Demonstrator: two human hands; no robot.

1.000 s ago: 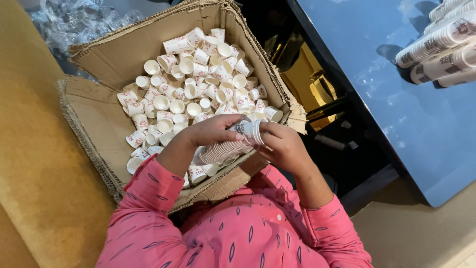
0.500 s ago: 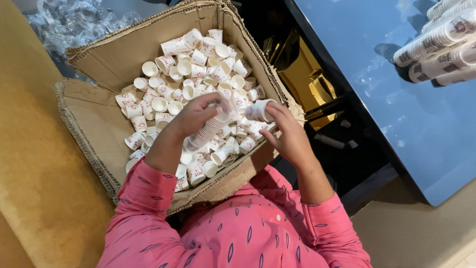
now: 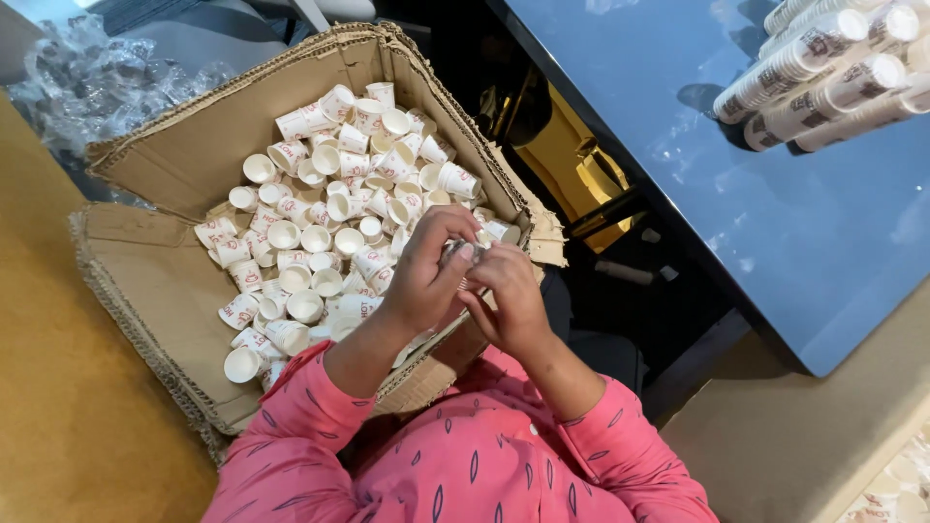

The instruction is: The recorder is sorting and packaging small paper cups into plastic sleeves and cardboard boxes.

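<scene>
Here the left hand (image 3: 421, 276) and right hand (image 3: 509, 295) both pinch one small paper cup (image 3: 463, 254). They meet over the near right edge of the cardboard box (image 3: 184, 155) of loose cups (image 3: 320, 223)

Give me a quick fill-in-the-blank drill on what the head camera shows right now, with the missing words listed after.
1. The loose paper cups lie in an open ____ box.
2. Both hands, left hand and right hand, meet over the box's ____ edge, the one closest to the person.
3. Long stacks of cups lie on their sides on the ____ tabletop.
4. The person's sleeves are ____ with a small dark leaf-like pattern.

Missing words: cardboard; near; blue; pink
</scene>
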